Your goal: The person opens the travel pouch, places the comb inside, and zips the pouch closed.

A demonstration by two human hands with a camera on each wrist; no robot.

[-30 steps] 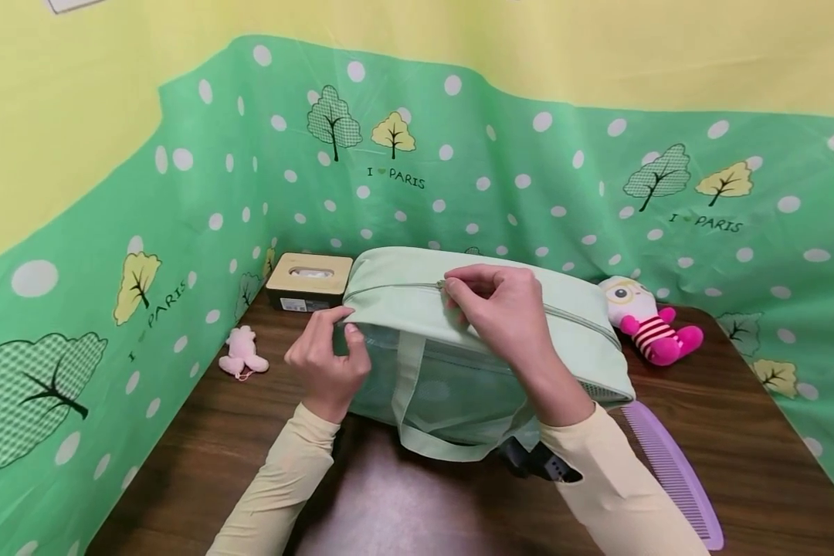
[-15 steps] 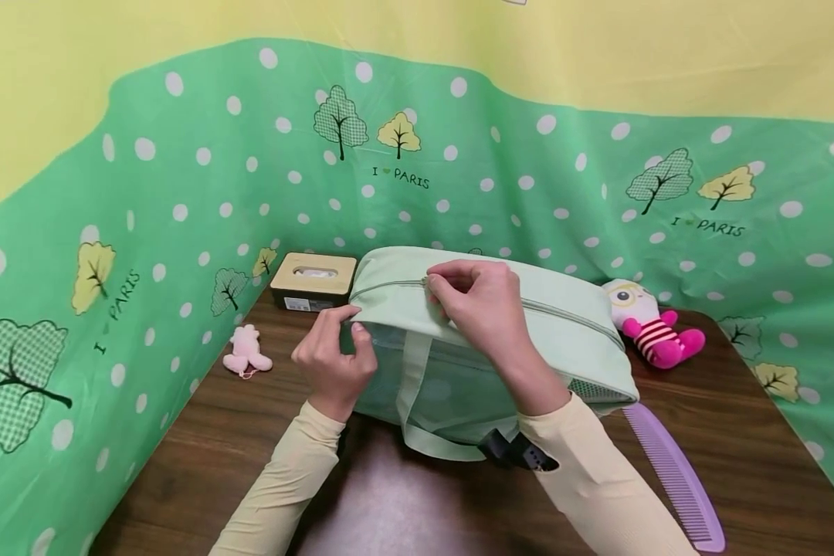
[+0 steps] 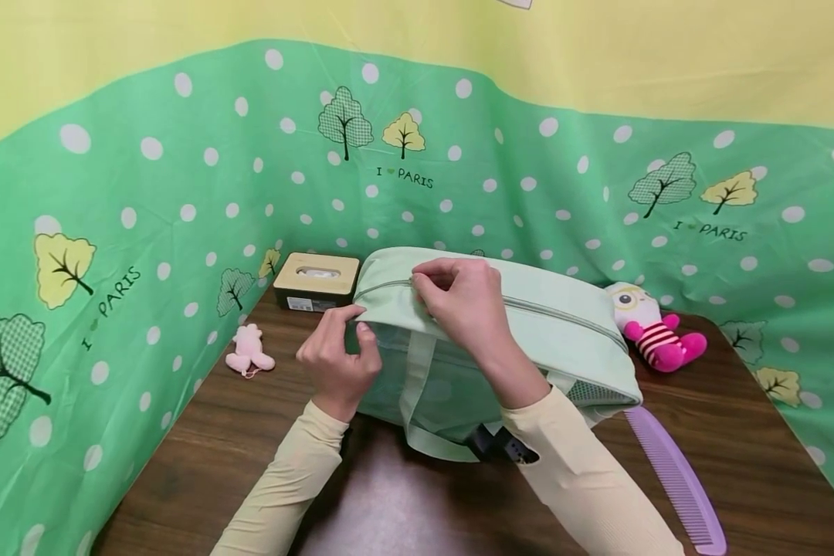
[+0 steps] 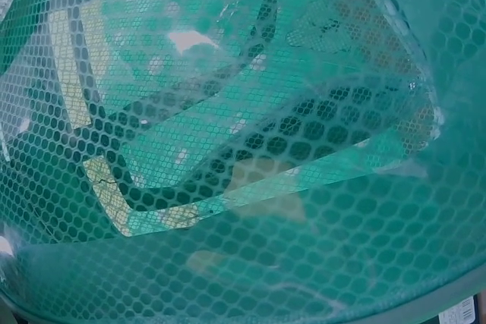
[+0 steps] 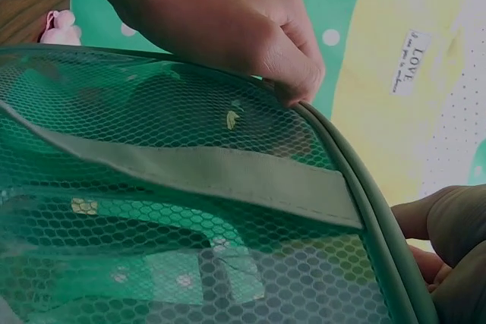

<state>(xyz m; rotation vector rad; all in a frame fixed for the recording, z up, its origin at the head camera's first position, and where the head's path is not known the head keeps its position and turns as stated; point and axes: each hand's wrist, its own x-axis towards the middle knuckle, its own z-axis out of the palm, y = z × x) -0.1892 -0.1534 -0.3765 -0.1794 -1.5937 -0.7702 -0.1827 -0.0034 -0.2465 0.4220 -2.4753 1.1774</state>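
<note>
A pale green zip-top bag (image 3: 570, 289) with see-through mesh sides stands on the table. My left hand (image 3: 340, 363) pinches its top edge at the near left corner, and the right wrist view also catches that left hand (image 5: 228, 24). On the bag's top, my right hand (image 3: 469, 309) pinches at the zipper (image 3: 563, 314), toward its left end; the pull is hidden by the fingertips. A fabric handle (image 3: 417, 378) hangs down the front side. Close-up mesh (image 4: 228, 142) fills the left wrist view.
Behind the bag's left end sits a tissue box (image 3: 317, 274) with a wooden lid. A small pink plush (image 3: 249, 349) lies at the left. To the right are a pink-and-white doll (image 3: 656, 328) and a purple comb (image 3: 677, 483) on the brown table (image 3: 201, 463).
My right hand has slid left along the zipper toward the bag's left end. The left hand keeps its pinch on the corner. The head view has shifted slightly.
</note>
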